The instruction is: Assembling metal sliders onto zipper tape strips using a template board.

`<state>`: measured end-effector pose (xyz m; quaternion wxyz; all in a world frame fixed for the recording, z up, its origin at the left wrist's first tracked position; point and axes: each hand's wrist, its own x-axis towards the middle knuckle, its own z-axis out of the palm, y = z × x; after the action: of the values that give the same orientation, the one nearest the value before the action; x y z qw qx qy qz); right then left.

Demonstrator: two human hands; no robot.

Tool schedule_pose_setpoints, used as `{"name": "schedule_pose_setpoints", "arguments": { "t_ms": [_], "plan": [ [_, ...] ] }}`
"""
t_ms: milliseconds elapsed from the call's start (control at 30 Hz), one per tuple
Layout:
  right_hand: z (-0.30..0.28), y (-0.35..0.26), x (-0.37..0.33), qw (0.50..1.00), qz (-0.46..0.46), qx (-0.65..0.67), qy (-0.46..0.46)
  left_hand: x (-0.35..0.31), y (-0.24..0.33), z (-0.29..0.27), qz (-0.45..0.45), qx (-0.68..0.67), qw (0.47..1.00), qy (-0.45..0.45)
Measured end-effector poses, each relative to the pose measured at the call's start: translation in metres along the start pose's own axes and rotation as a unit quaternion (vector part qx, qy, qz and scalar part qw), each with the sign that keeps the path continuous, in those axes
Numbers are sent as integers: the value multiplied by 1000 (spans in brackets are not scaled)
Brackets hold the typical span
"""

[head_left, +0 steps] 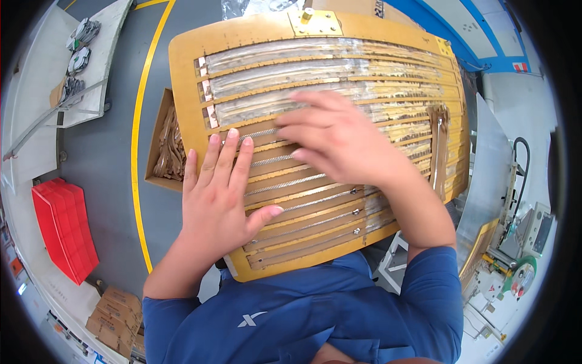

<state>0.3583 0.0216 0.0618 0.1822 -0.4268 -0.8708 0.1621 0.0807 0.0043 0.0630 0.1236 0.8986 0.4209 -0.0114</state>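
A large yellow-brown slotted board (180, 91) lies before me, tilted. In its nearer slots rest several brown zippers with silver teeth, among them a zipper (303, 181) with its slider toward the right. My left hand (219, 197) lies flat across the left ends of these zippers, fingers spread and thumb pointing right. Over the board's middle, my right hand (339, 136) is blurred, its fingers bent and thumb apart from them. A zipper (264, 134) runs from my left fingertips to beneath it. Nothing shows between the right fingers. Clear tape (273, 57) covers the farther rows.
Left of the board, a cardboard box (159, 136) holds brown strips. A red bin (65, 227) and stacked cartons (115, 318) stand farther left, beyond a yellow floor line (136, 151). A brass plate with a knob (315, 25) sits on the far edge. Machinery (518, 276) stands at right.
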Motion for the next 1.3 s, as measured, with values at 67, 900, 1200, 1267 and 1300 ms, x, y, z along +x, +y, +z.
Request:
{"name": "schedule_pose_setpoints", "arguments": {
  "t_ms": [67, 900, 1200, 1267, 1300],
  "plan": [
    [18, -5, 17, 1000, -24, 16, -7, -2, -1, 2, -2, 2, 1000, -1],
    [-38, 50, -110, 989, 97, -27, 105, -17, -36, -10, 27, -15, 999, 25],
    [-85, -4, -228, 752, 651, -75, 69, 17, -64, 31, -157, -282, 913, 250],
    [-80, -14, -238, 752, 654, -50, 70, 27, -63, 35, -214, -390, 860, 252],
    [-75, -18, -243, 760, 642, -68, 78, 31, -63, 36, -219, -442, 838, 232]
  ]
}}
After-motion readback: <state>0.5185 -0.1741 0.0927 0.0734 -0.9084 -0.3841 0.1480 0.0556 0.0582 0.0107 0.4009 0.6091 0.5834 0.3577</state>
